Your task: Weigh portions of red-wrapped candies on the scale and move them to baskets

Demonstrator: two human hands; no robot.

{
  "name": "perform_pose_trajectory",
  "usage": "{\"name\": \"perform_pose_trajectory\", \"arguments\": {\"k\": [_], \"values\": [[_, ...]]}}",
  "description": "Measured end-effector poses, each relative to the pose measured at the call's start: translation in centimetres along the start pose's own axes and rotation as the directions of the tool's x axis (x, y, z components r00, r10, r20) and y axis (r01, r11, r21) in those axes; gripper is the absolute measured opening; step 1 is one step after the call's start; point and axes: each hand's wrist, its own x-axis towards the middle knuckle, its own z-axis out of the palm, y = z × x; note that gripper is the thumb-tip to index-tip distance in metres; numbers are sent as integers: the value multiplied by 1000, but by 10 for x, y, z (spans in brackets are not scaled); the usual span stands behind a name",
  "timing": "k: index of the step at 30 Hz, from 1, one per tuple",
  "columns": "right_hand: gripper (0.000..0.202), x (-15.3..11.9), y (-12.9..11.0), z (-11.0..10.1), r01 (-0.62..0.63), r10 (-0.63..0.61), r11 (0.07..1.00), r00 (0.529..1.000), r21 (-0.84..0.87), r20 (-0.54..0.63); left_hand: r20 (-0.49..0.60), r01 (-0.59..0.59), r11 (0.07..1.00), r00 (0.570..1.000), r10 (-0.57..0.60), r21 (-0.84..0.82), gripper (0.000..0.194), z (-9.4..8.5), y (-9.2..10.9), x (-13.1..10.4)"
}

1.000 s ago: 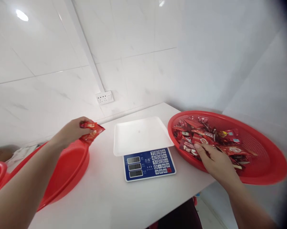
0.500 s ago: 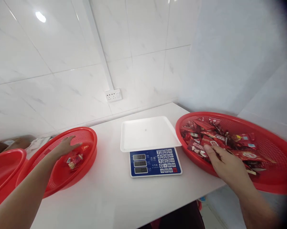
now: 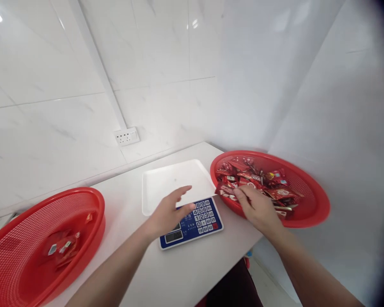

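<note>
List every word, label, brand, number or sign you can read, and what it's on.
"8 9": top row, scale keypad
"4 5 6": second row, same keypad
"1 2 3": third row
"0": fourth row
Unreadable: function-key labels, too small; characters beside the keypad, partly covered by the left hand; lower display, blurred; print on the dark red packet in the right hand and on the other packets, too blurred.
</note>
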Motion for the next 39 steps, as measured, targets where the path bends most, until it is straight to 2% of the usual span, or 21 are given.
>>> {"name": "perform_pose_trajectory", "arguments": {"k": [3,5,7,9,11,14,17,20,23,25,28,31,33,35,37,39], "values": [[36,9,-27,10,19,-47,988,983,152,177,33,-19,942,999,32,-336,51,27,7,17],[36,19,-41,22,13,-66,978,964,206,257,-19,19,913,999,-29,-409,43,32,4,26],[32,31,-50,37,-41,-38,962,959,269,282,-90,41,921,993,-82,-388,36,27,-4,30],[27,45,-55,52,-149,56,940,955,307,291,-148,64,938,982,-120,-340,38,15,-14,32],[38,58,-59,65,-217,105,921,938,323,330,-191,107,957,968,-162,-270,41,0,-24,31],[56,70,-66,76,-211,82,919,928,333,363,-232,187,975,950,-211,-121,45,-18,-39,30],[67,71,-66,69,-83,-28,953,934,291,356,-295,227,973,933,-205,40,51,-27,-53,30],[64,68,-45,41,58,-96,991,938,123,334,-365,179,957,927,-86,228,57,-28,-61,26],[58,68,0,0,-12,12,1000,949,-1,316,-388,133,915,921,28,381,59,-26,-55,17],[59,69,36,-24,-92,111,993,940,-73,321,-404,173,933,914,-33,314,60,-23,-43,9],[65,74,82,-44,-204,255,964,892,-169,374,-370,254,965,905,-211,71,63,-11,-23,-1],[77,80,107,-42,-246,322,944,831,-220,453,-316,203,976,923,-219,-85,58,5,-11,-6],[86,82,113,-33,-255,341,939,790,-232,510,-293,155,981,938,-184,-121,56,13,-9,-8],[95,83,114,-23,-265,356,934,762,-241,542,-266,154,980,946,-184,-129,55,15,-10,-11],[97,82,114,-17,-273,363,931,758,-243,541,-236,187,975,948,-212,-124,56,13,-14,-15],[87,81,113,-16,-274,352,936,768,-221,534,-202,225,967,948,-246,-123,55,7,-19,-18]]}}
